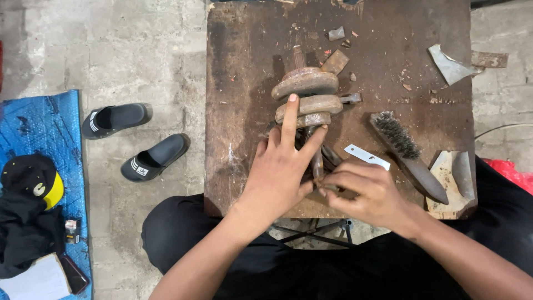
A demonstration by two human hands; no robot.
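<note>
You've got three rusty oval plates (306, 97) stacked right at your left fingertips (292, 99), one wire brush (408, 155) just past your right fingers (338, 180), one pale metal strip (366, 157) between, and two black slides (136, 141) way off left.

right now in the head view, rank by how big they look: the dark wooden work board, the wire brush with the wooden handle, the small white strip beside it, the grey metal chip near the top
Largest to smallest:
1. dark wooden work board
2. wire brush with the wooden handle
3. small white strip
4. grey metal chip
</note>
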